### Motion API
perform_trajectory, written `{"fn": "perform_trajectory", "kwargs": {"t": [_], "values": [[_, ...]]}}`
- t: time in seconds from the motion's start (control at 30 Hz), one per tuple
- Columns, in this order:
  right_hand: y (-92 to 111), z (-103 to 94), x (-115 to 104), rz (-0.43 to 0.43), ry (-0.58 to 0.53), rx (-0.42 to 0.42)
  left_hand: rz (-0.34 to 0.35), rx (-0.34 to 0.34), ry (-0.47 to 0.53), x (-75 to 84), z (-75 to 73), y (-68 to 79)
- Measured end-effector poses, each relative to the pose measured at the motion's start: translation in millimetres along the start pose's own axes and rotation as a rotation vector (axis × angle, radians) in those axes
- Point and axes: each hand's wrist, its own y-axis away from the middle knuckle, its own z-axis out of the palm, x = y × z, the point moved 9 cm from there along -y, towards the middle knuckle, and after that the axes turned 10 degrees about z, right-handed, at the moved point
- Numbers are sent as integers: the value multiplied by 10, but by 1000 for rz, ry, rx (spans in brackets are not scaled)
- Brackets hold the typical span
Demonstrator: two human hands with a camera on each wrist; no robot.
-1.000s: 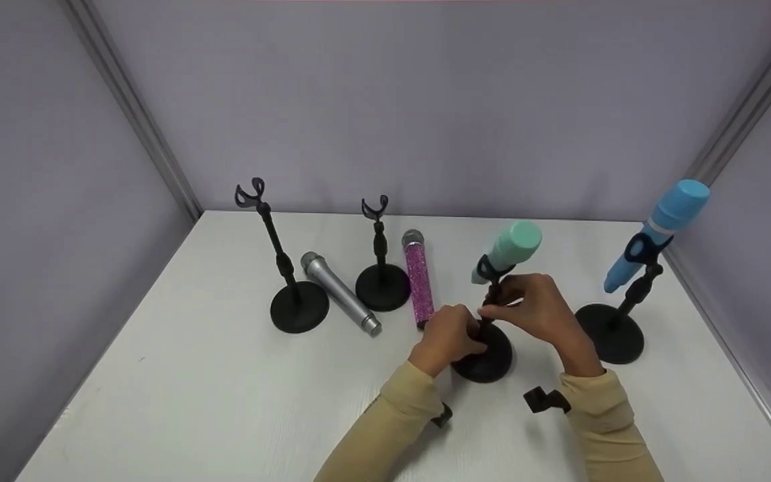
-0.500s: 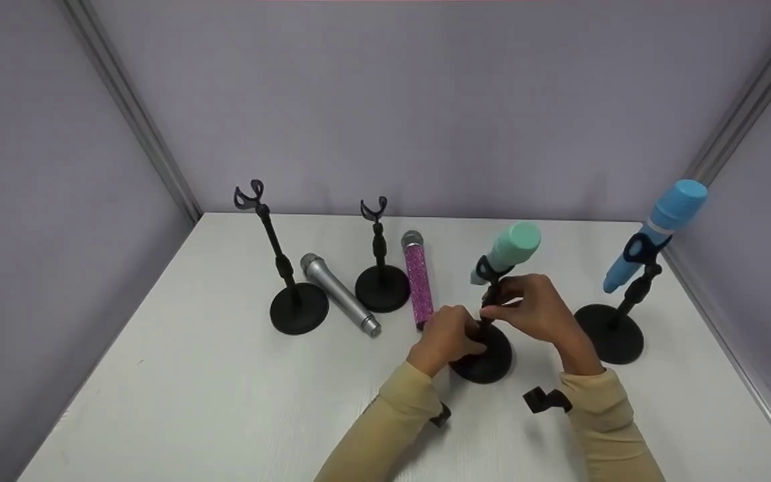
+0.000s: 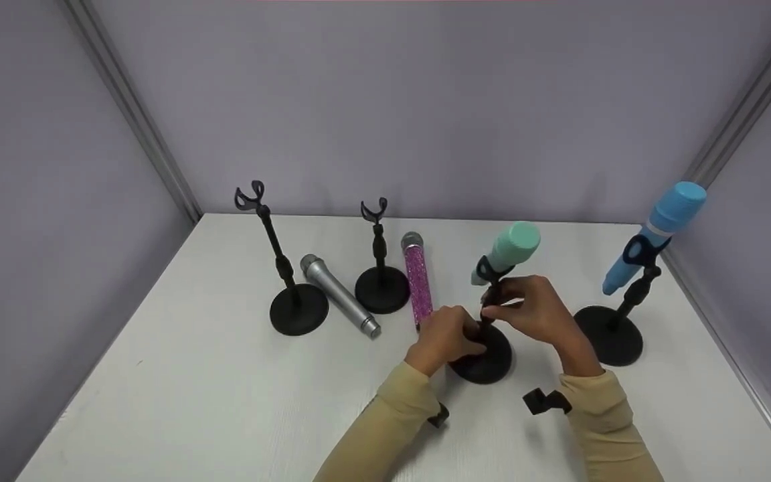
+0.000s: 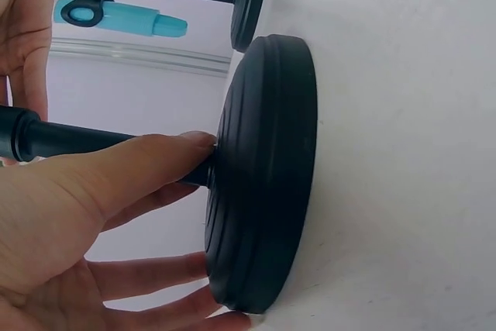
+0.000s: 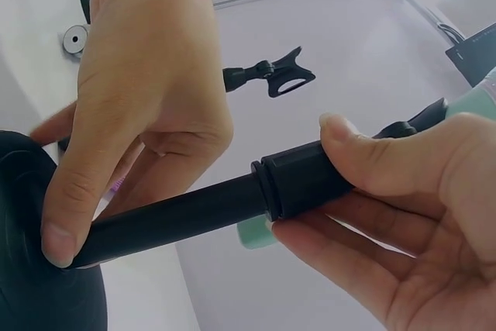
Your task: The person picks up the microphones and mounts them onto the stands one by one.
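Observation:
A black microphone stand (image 3: 482, 365) with a round base stands on the white table, a mint-green microphone (image 3: 518, 244) tilted in its clip. My left hand (image 3: 444, 338) grips the foot of the pole. In the left wrist view its thumb lies along the pole, and other fingers touch the base (image 4: 267, 168). Higher up, my right hand (image 3: 536, 311) pinches the thick collar (image 5: 302, 180) of the pole between thumb and fingers, just below the clip. Close behind the left hand lies a pink glitter microphone (image 3: 417, 278), its lower end partly hidden by that hand.
To the right, a second stand (image 3: 610, 335) bears a blue microphone (image 3: 676, 207). Two stands with bare clips, one tall (image 3: 298, 308) and one short (image 3: 383, 289), stand left of the hands. A silver microphone (image 3: 342, 294) lies between them. Grey panels (image 3: 385, 107) enclose the table.
Almost nothing differs. Both hands keep their hold on the stand with the mint-green microphone; the whole view has shifted very slightly.

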Motion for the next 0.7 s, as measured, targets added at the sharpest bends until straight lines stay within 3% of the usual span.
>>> {"fn": "perform_trajectory", "kwargs": {"t": [0.37, 0.7], "values": [[-13, -12, 15, 28, 21, 32, 65, 9, 76, -11, 21, -28], [-26, 6, 67, 60, -19, -24, 84, 2, 94, -15, 50, -46]]}}
